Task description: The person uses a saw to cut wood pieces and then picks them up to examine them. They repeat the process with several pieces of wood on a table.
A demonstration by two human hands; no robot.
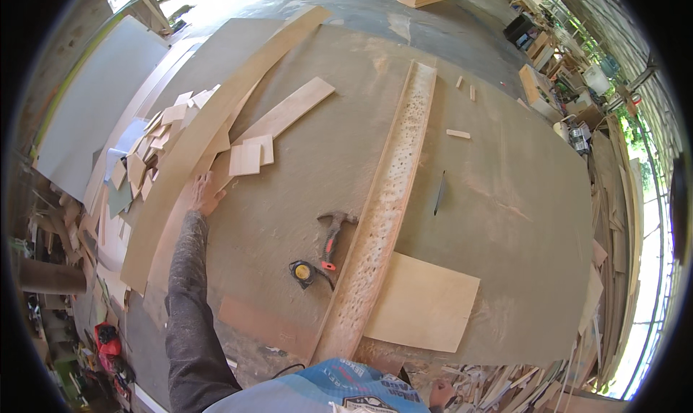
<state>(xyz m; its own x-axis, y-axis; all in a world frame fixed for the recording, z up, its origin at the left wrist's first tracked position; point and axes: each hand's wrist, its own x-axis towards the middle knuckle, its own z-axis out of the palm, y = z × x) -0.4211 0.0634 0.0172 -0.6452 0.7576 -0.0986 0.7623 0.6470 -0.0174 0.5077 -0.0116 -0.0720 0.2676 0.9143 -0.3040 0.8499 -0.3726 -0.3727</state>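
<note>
My left hand (206,194) reaches forward to the inner edge of a long pale wooden plank (209,124), its fingers apart at the edge. No object shows inside it. Just beyond that hand, two small square wooden pieces (245,159) overlap beside a longer flat board (292,108). At the lower edge, partly cut off, my right hand (442,393) hangs near my body with its fingers too hidden to read. A claw hammer (332,238) and a tape measure (302,272) lie beside a long, narrow wooden piece with a pitted pale face (393,189).
Small wooden offcuts (155,146) are heaped left of the plank. Right of the pitted piece lie a pen-like dark thin object (439,193), several little wood strips (458,134) and a square plywood sheet (426,301). Scrap wood (498,388) crowds the floor at lower right.
</note>
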